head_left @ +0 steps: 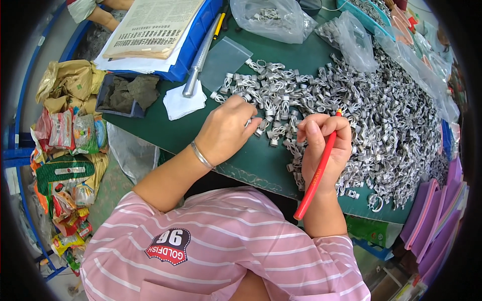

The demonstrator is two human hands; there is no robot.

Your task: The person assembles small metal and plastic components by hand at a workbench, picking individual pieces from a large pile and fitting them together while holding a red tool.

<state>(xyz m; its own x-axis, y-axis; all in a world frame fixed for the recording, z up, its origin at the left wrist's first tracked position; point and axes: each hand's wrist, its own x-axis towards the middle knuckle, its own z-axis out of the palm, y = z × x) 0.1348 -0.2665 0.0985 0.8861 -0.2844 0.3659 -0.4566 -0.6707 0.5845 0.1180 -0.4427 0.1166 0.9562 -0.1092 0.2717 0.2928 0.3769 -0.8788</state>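
My left hand, with a silver bangle at its wrist, is closed in a pinch at the near left edge of a heap of small silver-grey looped metal pieces. A bit of silver metal shows between its thumb and fingers; its full shape is hidden. To the right, my right hand is closed around a red pencil, held slantwise with its yellowish tip pointing away from me over the heap. Several looser pieces lie on the green tabletop between the hands.
Left of the heap are a ridged metal rod, white paper, a zip bag and a box of dark lumps. Behind stand a blue tray with printed pages and a plastic bag. Purple folders stand at right.
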